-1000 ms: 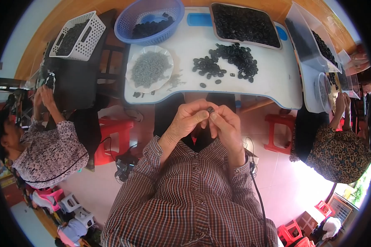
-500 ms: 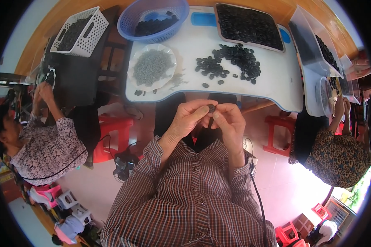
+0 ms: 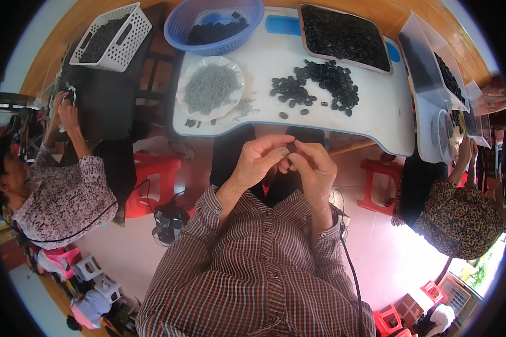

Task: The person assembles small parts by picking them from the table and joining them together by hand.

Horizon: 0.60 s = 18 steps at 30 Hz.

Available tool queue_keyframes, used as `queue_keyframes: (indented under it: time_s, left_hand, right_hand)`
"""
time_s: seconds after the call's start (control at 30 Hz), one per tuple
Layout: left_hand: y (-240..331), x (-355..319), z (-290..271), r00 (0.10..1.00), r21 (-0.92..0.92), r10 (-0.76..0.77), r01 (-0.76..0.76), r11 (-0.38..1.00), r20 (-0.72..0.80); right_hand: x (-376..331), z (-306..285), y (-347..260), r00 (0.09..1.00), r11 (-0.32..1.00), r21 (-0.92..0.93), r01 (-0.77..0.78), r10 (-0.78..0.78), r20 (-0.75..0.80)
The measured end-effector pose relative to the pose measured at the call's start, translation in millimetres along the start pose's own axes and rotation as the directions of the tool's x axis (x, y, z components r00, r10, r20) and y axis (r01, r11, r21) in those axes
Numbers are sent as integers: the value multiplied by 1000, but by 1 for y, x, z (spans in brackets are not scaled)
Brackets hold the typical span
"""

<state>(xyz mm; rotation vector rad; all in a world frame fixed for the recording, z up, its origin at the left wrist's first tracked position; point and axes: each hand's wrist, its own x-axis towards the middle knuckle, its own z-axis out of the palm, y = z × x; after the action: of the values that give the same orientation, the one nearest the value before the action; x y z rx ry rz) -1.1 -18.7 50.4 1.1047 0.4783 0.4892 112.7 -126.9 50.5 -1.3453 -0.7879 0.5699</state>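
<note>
My left hand [image 3: 257,162] and my right hand [image 3: 316,167] meet over my lap, just off the front edge of the white table [image 3: 379,115]. Pinched between the fingertips of both is a small dark oval piece [image 3: 291,147], mostly covered by fingers. Similar black oval pieces [image 3: 336,84] lie loose in a curved heap on the table, a few apart at its near side. To their left stands a scalloped white plate [image 3: 239,87] heaped with small grey bits [image 3: 209,87].
A blue perforated basket [image 3: 253,35] and a brown-rimmed tray [image 3: 348,63] of black pieces stand at the back. Co-workers sit left [image 3: 67,205] and right [image 3: 452,216], their hands at their own tables. Red stools [image 3: 154,180] flank me; a cable runs down my right side.
The view has shifted slightly. My fingers have closed further over the dark oval piece, so less of it shows. The left co-worker's hands have moved a little.
</note>
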Motion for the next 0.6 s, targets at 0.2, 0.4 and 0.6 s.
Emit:
queue_keyframes:
  time_s: [0.2, 0.4, 0.6]
  left_hand:
    - [-3, -1, -5, 1000, -22, 10, -9, 1000, 11]
    - [-2, -3, -4, 1000, 17, 19, -19, 1000, 16]
    - [2, -2, -4, 998, 81, 47, -49, 995, 34]
  right_hand:
    - [-1, 0, 1, 999, 997, 52, -48, 47, 21]
    - [-1, 2, 0, 998, 995, 79, -60, 60, 2]
    - [-2, 3, 4, 996, 994, 66, -86, 87, -20]
